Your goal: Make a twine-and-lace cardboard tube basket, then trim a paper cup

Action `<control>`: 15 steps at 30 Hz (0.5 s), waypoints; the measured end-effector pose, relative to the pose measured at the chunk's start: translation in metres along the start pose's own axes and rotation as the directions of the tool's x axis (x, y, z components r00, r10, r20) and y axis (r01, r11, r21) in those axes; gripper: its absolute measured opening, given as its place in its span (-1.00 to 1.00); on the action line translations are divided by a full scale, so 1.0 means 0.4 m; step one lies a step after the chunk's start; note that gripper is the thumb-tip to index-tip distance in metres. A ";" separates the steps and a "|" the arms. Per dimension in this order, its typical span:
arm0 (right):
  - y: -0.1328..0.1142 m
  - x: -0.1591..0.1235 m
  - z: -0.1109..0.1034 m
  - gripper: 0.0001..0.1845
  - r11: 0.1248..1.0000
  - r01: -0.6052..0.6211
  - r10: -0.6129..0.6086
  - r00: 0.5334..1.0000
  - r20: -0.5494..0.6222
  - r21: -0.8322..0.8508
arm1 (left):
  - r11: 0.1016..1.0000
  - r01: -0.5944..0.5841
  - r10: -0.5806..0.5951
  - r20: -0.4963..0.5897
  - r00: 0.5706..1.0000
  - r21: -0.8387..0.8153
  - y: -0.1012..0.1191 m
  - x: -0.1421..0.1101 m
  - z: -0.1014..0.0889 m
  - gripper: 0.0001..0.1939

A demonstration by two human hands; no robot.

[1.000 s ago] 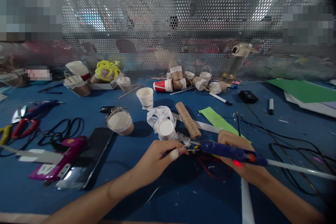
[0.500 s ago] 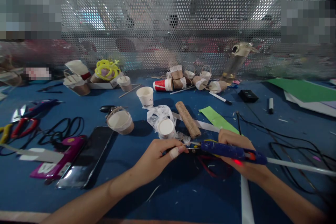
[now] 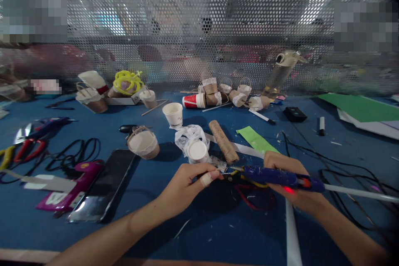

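Observation:
My right hand [image 3: 307, 201] is wrapped around a blue hot glue gun [image 3: 272, 177], with a red light glowing at its grip and a pale glue stick [image 3: 358, 192] jutting from its back. The gun's tip points left, just short of my left hand's fingertips. My left hand [image 3: 183, 185], with a tan bandage [image 3: 206, 180] near a fingertip, is closed in a pinch. What lies in that pinch is too small and dark to name. Red handle loops [image 3: 257, 207] lie on the table below the gun, partly hidden.
Behind my hands are a lidded white cup [image 3: 197, 151], a twine-wrapped roll [image 3: 222, 141] and a green paper strip [image 3: 257, 139]. A small basket [image 3: 144, 143], a phone [image 3: 101, 187] and a purple glue gun [image 3: 73, 187] stay left. Black cables [image 3: 336, 160] cross the right side.
The blue glue gun and my right hand have shifted slightly right, so the tip is farther from my left fingertips. My left hand has barely moved.

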State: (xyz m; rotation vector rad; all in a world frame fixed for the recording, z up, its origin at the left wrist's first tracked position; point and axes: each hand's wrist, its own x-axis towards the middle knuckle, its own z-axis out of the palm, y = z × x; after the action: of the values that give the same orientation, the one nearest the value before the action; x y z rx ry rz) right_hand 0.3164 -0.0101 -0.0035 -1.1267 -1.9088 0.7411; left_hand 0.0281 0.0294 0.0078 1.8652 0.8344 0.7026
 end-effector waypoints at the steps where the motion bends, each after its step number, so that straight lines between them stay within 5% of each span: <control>1: 0.000 0.001 -0.003 -0.70 1.000 0.001 -0.001 1.000 -0.010 -0.002 | 1.000 0.003 -0.003 0.001 1.000 0.003 0.001 0.000 0.000 -0.72; 15: -0.007 0.006 0.011 -0.74 0.998 0.044 -0.045 0.999 0.023 0.046 | 1.000 -0.017 0.017 0.027 0.999 0.008 -0.006 -0.001 0.006 -0.74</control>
State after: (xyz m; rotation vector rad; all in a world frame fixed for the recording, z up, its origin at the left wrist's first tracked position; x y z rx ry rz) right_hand 0.3108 -0.0097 -0.0027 -1.0489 -1.9216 0.7726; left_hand 0.0291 0.0285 0.0046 1.8869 0.8062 0.6842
